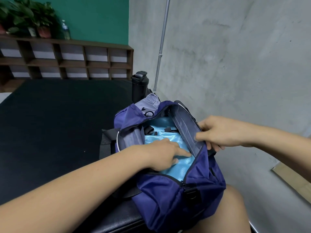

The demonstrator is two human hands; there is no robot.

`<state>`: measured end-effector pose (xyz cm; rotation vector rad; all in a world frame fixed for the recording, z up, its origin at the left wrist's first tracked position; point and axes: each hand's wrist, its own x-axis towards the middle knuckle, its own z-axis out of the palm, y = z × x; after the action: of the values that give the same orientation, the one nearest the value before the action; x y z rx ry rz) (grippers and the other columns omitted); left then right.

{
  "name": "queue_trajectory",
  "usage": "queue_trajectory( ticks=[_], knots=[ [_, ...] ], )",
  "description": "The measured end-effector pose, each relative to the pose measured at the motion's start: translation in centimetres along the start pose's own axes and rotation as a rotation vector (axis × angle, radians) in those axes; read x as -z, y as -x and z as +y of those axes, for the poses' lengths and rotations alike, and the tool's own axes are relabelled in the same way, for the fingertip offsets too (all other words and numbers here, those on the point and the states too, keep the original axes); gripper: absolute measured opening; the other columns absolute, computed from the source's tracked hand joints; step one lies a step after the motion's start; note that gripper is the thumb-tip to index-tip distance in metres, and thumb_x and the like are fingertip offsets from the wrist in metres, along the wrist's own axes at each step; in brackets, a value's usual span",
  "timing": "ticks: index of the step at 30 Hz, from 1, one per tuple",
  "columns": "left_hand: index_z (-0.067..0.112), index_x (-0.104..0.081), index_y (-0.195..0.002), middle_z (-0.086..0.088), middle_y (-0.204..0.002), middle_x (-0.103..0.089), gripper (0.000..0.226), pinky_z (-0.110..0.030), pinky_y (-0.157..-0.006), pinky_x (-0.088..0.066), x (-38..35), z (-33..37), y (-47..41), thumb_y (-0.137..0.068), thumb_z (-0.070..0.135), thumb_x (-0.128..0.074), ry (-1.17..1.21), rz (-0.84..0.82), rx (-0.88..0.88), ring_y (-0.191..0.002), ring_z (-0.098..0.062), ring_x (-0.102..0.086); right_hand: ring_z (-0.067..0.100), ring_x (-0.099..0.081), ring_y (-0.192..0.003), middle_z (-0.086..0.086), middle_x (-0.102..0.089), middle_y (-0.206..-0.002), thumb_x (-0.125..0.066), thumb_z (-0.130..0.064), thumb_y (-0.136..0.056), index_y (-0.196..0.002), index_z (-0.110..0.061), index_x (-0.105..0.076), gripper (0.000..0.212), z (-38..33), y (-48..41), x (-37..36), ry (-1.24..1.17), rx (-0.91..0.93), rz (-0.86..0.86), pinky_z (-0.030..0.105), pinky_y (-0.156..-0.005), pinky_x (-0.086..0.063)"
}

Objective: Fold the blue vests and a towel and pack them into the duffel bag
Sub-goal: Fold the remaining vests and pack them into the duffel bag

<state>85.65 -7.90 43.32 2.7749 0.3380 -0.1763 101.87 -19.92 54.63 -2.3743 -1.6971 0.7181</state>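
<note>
Left hand (159, 152), fingers (181, 152) straight, presses vest (156, 137) into bag (168, 195).
Right hand (223, 132) pinches bag rim at 3 o'clock; a slip could drop it onto the folds.

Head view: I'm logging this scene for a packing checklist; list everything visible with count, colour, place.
duffel bag: one, dark blue, unzipped on the table's right edge.
blue vests: count unclear, shiny light blue, inside the bag.
table: one, black, under the bag.
flask: one, black, behind the bag.
shelf unit: one, brown, beyond the table, far left.
potted plants: several, green, on the shelf unit.
water bottle: one, clear, beside the plants.
pipe: one, grey, upright behind the flask.
board: one, tan, far right.
left hand: one, presses the vests inside the bag.
right hand: one, pinches the bag's open rim.
</note>
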Motion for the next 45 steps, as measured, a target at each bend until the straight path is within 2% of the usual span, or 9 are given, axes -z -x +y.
queue_trajectory(
  ticks=[7,11,15,19,29,34,38,41,45],
  knots=[
    [0.048,-0.041,-0.16,-0.003,-0.144,-0.047,0.047,-0.049,-0.116,-0.032,0.8,0.9,0.0,-0.113,0.045,-0.045,-0.163,0.007,0.055,-0.135,-0.029,-0.038,0.017,-0.063,-0.056,0.008,-0.072,-0.074,-0.063,-0.03,-0.097,-0.09,-0.012,-0.063,0.019,0.2,0.0,-0.1,0.065,0.001,0.05,0.034,-0.058,-0.051],
    [0.047,-0.054,-0.15,0.004,-0.142,-0.053,0.041,-0.048,-0.114,-0.036,3.0,-0.8,3.4,-0.109,0.044,-0.053,-0.152,0.156,0.102,-0.138,-0.023,-0.044,0.013,-0.065,-0.075,-0.005,-0.07,-0.079,-0.068,-0.043,-0.097,-0.094,-0.028,-0.056,0.019,0.1,-0.4,0.6,0.114,0.089,0.357,0.034,-0.072,-0.053],
    [0.046,-0.064,-0.134,0.016,-0.119,-0.061,0.031,-0.042,-0.105,-0.045,4.3,-4.0,8.8,-0.104,0.041,-0.061,-0.044,0.405,0.128,-0.118,-0.011,-0.051,0.007,-0.063,-0.072,-0.008,-0.069,-0.073,-0.071,-0.034,-0.096,-0.091,-0.03,-0.06,0.012,-2.3,-1.3,-0.2,0.043,0.257,0.464,0.026,-0.069,-0.051],
    [0.044,-0.071,-0.122,0.02,-0.105,-0.063,0.023,-0.031,-0.097,-0.048,4.5,-6.7,15.3,-0.101,0.033,-0.067,0.05,0.544,0.197,-0.106,-0.004,-0.055,0.007,-0.065,-0.073,-0.008,-0.071,-0.074,-0.072,-0.029,-0.094,-0.087,-0.028,-0.065,0.01,-7.1,-3.1,-3.0,0.028,0.386,0.37,0.023,-0.068,-0.049],
    [0.045,-0.071,-0.119,0.024,-0.106,-0.065,0.018,-0.006,-0.082,-0.036,2.1,-12.1,30.1,-0.104,0.036,-0.066,0.071,0.564,0.539,-0.103,0.007,-0.054,0.01,-0.064,-0.075,-0.007,-0.071,-0.077,-0.07,-0.031,-0.095,-0.085,-0.027,-0.065,0.011,-22.0,-7.1,-12.6,-0.07,0.643,0.163,0.031,-0.072,-0.054],
    [0.041,-0.07,-0.121,0.02,-0.105,-0.068,0.022,-0.012,-0.085,-0.043,0.3,-13.8,36.3,-0.101,0.031,-0.068,0.104,0.591,0.666,-0.101,0.002,-0.061,0.009,-0.066,-0.076,-0.011,-0.071,-0.082,-0.069,-0.037,-0.093,-0.087,-0.03,-0.065,0.009,-27.8,-8.6,-18.1,-0.104,0.696,0.063,0.038,-0.076,-0.06],
    [0.038,-0.069,-0.121,0.018,-0.1,-0.069,0.023,-0.013,-0.082,-0.046,-1.5,-15.9,40.8,-0.099,0.031,-0.07,0.109,0.598,0.794,-0.093,0.002,-0.063,0.005,-0.065,-0.087,-0.013,-0.07,-0.094,-0.068,-0.036,-0.094,-0.097,-0.033,-0.064,0.005,-31.5,-9.5,-22.6,-0.091,0.731,-0.004,0.034,-0.086,-0.058],
    [0.035,-0.069,-0.122,0.015,-0.098,-0.072,0.024,-0.022,-0.084,-0.05,-2.6,-17.9,44.3,-0.098,0.031,-0.07,0.149,0.623,0.905,-0.09,-0.002,-0.066,0.008,-0.061,-0.105,-0.015,-0.062,-0.11,-0.065,-0.038,-0.097,-0.113,-0.032,-0.062,0.017,-33.4,-10.2,-25.8,-0.019,0.743,-0.036,0.036,-0.096,-0.053],
    [0.03,-0.071,-0.116,0.013,-0.095,-0.072,0.02,-0.022,-0.074,-0.046,-3.2,-20.7,49.0,-0.096,0.027,-0.073,0.15,0.659,1.06,-0.085,-0.002,-0.066,0.017,-0.051,-0.125,-0.013,-0.053,-0.13,-0.057,-0.039,-0.102,-0.135,-0.031,-0.055,0.034,-35.2,-10.8,-29.7,0.086,0.771,0.007,0.037,-0.109,-0.04]
  ],
)
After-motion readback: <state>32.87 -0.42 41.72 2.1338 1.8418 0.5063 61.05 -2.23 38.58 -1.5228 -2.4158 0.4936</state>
